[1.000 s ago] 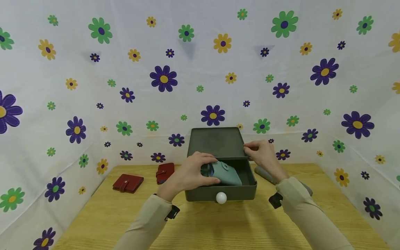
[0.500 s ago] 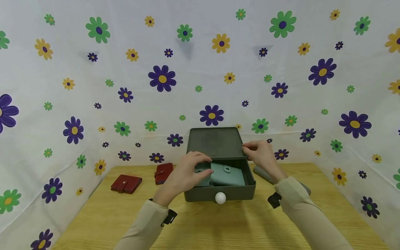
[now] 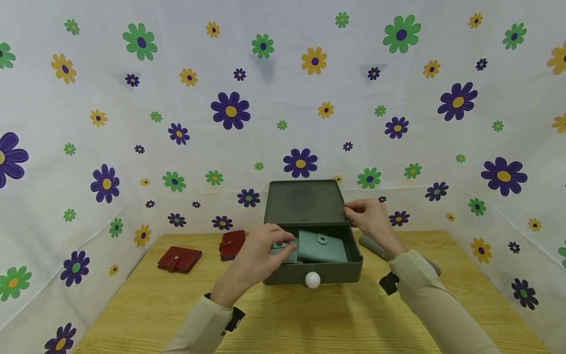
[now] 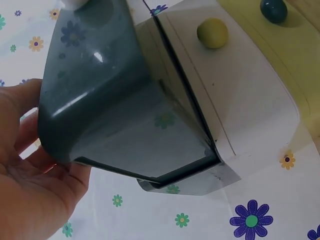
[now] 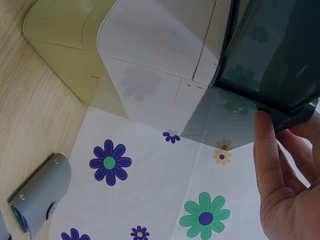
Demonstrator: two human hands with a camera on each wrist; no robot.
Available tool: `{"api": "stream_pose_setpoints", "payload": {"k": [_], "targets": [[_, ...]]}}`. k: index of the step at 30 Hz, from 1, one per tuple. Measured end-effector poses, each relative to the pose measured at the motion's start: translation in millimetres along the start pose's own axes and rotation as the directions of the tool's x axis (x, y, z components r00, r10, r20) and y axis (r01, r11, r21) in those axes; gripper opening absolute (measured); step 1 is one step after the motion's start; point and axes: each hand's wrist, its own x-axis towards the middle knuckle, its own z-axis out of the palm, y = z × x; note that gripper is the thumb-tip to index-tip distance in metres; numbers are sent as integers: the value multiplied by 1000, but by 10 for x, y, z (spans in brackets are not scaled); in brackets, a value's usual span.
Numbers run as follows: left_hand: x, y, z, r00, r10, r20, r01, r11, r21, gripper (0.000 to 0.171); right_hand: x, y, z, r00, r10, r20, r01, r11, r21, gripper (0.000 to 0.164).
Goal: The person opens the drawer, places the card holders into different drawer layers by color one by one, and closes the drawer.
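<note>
A dark green box (image 3: 310, 273) with a white knob (image 3: 312, 280) on its front stands with its lid (image 3: 305, 202) raised. Two pale teal snap wallets lie side by side inside: the right wallet (image 3: 325, 248) shows plainly, the left wallet (image 3: 287, 256) is partly covered by my hand. My left hand (image 3: 254, 258) hovers over the box's left side, thumb and fingers apart around the left wallet's snap. With thumb and fingertips, my right hand (image 3: 373, 221) pinches the lid's right edge. Both wrist views are overlaid with ghost images; there the hands (image 4: 37, 175) (image 5: 295, 185) appear at dark panel edges.
Two red snap wallets, one farther left (image 3: 180, 259) and one nearer the box (image 3: 232, 244), lie on the wooden table (image 3: 336, 319). Behind my right forearm is a grey wallet (image 3: 373, 246). A flower-printed white cloth (image 3: 265, 147) surrounds the table's back and sides.
My left hand has let go of the right teal wallet, which now lies flatter in the box, and has moved left and lower. My right hand stays on the lid.
</note>
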Motion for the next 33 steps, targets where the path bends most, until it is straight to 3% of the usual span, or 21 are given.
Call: {"api": "stream_pose_setpoints", "payload": {"k": [13,17,22,25,32,33], "targets": [[-138,91,44,996,89,27,-89,996,-3,4,-10,4,0,1000,-7,6,7,1000,-7,25],[-180,113,95,989,148,-10,-148,989,25,5,-18,9,-2,1000,-12,1,12,1000,-11,25],[-231,147,163,972,221,-86,-209,969,129,5,-25,13,2,1000,-10,5,10,1000,-9,25],[-242,183,186,957,271,-105,-248,950,190,5,-20,6,0,1000,-13,3,13,1000,-5,26],[-279,244,293,867,484,-120,-424,842,333,8,-11,-1,-4,1000,-22,-7,22,1000,-8,25],[-286,253,311,862,492,-119,-430,835,343,8,-11,1,-4,1000,-24,-7,24,1000,-10,25]]}}
